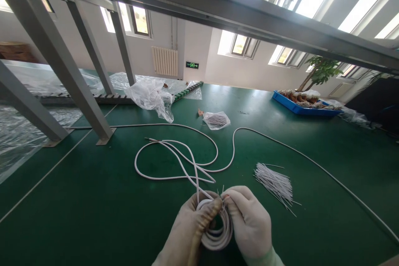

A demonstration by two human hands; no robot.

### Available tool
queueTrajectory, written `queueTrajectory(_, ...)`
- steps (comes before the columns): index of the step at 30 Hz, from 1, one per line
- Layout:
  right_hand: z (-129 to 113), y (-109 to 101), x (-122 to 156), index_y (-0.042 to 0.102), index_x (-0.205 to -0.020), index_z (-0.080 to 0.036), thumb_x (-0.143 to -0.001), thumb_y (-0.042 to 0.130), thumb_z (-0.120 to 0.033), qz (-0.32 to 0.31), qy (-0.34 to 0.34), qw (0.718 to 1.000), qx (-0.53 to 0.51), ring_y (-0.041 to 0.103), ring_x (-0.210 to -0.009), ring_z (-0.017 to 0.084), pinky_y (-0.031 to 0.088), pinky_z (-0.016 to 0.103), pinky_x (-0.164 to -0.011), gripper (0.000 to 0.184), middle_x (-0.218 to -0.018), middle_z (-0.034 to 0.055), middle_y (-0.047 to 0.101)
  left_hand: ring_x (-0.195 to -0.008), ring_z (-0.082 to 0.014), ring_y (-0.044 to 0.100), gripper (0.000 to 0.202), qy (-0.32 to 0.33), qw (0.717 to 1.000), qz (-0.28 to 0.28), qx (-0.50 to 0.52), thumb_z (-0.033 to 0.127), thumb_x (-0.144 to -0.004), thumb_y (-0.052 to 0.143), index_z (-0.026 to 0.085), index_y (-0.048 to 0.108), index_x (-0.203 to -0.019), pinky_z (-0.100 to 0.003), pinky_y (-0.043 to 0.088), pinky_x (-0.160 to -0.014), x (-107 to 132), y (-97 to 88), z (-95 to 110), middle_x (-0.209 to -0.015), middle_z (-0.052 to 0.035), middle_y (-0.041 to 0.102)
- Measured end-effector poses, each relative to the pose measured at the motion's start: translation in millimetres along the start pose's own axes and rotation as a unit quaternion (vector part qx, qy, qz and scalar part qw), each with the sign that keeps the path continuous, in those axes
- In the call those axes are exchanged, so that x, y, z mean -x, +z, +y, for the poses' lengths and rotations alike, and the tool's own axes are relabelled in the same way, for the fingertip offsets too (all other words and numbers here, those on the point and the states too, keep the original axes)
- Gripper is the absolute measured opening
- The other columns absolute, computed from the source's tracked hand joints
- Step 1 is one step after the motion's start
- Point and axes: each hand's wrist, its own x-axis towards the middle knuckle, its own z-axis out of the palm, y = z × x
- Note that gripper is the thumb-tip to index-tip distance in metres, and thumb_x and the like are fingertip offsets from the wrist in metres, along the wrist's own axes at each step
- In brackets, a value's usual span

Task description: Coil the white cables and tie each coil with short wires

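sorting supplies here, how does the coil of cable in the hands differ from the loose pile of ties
The coil of cable is wound in round loops; the pile of ties is made of fairly straight, short pieces. The coil's cable is thicker than the ties. The coil is gripped by the left hand, with the right hand at its upper edge, while the pile lies untouched on the table. Both look whitish.
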Motion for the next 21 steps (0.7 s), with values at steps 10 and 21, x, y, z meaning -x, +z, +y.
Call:
queueTrajectory(10, 7, -2, -11, 0.066, -0.083, -0.021, -0.106, 0.049, -0.033, -0.046, 0.056, 0.994, -0.085, 0.065, -0.070, 0.018, 0.054, 0.029, -0.062, 0.030, -0.079, 0.0037, 0.064, -0.097, -0.0276, 0.066, 0.042, 0.010, 0.993, 0.022, -0.117, 0.039, -0.075, 0.085, 0.014, 0.068, -0.105, -0.043, 0.051, -0.095, 13, 3.3, 13, -0.100, -0.0099, 0.073)
queueTrajectory(21, 14, -45, -46, 0.076, -0.112, -0.026, -0.104, 0.053, -0.022, -0.237, -0.041, 0.955, -0.173, 0.067, -0.091, 0.019, 0.059, 0.034, -0.079, 0.025, -0.105, 0.0043, 0.067, -0.085, -0.0276, 0.065, 0.030, -0.020, 0.994, 0.013, -0.104, 0.033, -0.068, 0.083, 0.017, 0.072, -0.091, -0.042, 0.051, -0.086, 13, 6.0, 18, -0.085, -0.0070, 0.069)
